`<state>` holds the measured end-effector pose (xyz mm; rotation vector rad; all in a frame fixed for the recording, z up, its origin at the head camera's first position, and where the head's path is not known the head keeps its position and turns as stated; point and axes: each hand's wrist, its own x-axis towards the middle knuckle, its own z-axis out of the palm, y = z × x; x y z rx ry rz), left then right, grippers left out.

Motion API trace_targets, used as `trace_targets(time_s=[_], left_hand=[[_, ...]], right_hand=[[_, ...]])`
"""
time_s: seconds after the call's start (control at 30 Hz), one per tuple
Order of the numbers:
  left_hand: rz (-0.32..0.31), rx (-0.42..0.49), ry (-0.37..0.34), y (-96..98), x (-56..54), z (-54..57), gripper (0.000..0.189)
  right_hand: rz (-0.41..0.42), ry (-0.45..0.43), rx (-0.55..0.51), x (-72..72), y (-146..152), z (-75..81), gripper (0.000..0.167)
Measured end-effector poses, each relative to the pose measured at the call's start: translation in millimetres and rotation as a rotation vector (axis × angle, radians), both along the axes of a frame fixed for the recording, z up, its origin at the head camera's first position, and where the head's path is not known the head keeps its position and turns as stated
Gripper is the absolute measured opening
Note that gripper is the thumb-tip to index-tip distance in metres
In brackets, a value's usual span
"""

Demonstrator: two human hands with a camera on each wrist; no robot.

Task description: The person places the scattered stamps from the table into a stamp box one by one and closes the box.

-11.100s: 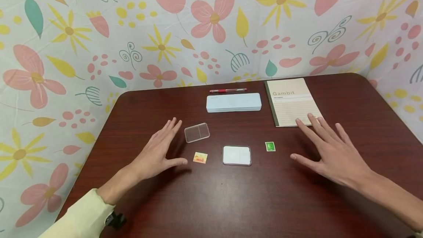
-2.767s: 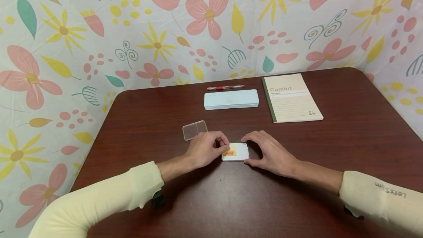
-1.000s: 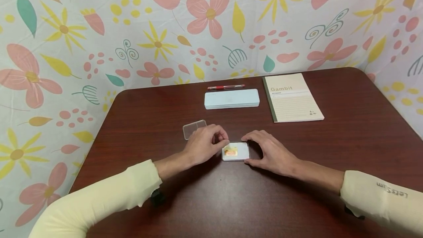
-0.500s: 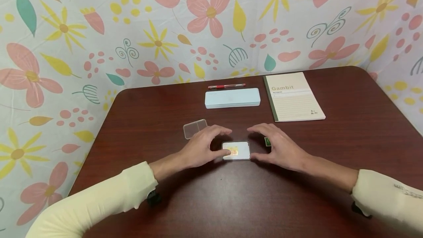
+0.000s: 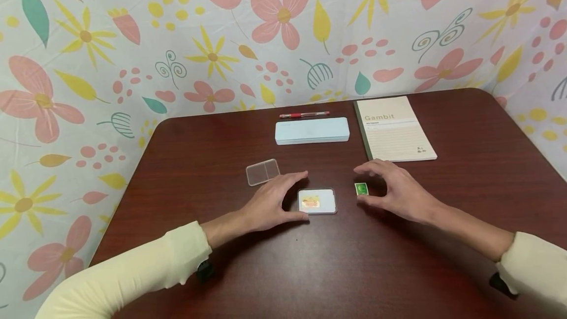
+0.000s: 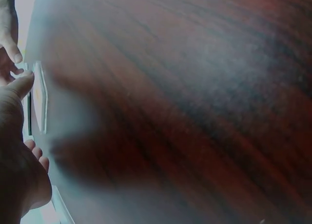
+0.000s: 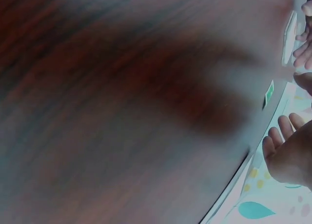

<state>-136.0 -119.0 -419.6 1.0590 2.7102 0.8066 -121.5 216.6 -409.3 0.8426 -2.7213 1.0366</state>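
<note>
A shallow clear case (image 5: 328,202) with a white insert lies on the table, and a small yellow-orange stamp (image 5: 311,202) rests on the insert's left half. My left hand (image 5: 269,202) is spread around the case's left end, thumb near its front edge and fingers beyond its back edge. Whether the thumb touches the case I cannot tell. To the right, a small green stamp (image 5: 361,189) lies flat on the table. My right hand (image 5: 403,192) is over there with thumb and fingers apart; the thumb tip is at the stamp's near edge. In the right wrist view the green stamp (image 7: 269,94) lies on the table.
A clear case lid (image 5: 261,173) lies behind my left hand. Farther back are a pale blue pencil box (image 5: 312,131) and a red pen (image 5: 304,115). A notebook (image 5: 394,129) lies at the back right. A patterned cloth (image 5: 212,23) hangs behind the table (image 5: 292,274).
Earlier, my left hand brought the yellow-orange stamp into the case and let it go. My right hand has left the case's right end and moved right to the green stamp, uncovering it.
</note>
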Motion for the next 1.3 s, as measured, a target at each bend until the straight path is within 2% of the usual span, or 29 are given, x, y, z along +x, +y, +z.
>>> trace_targets(time_s=[0.2, 0.4, 0.7, 1.3], left_hand=[[0.003, -0.021, 0.018, 1.1, 2.0, -3.0, 0.091], [0.004, -0.024, 0.04, 2.1, 2.6, -5.9, 0.082], [-0.006, -0.041, 0.075, 2.9, 2.8, -9.2, 0.078], [-0.012, -0.032, 0.081, 2.4, 4.7, -8.2, 0.077]], right_hand=[[0.009, 0.046, 0.021, 0.8, 4.5, -6.7, 0.048], [-0.007, 0.036, 0.032, 1.3, 6.4, -9.9, 0.047], [-0.006, 0.036, -0.043, -4.1, 11.9, -18.3, 0.046], [-0.01, 0.055, -0.043, -8.6, 8.9, -20.4, 0.035]])
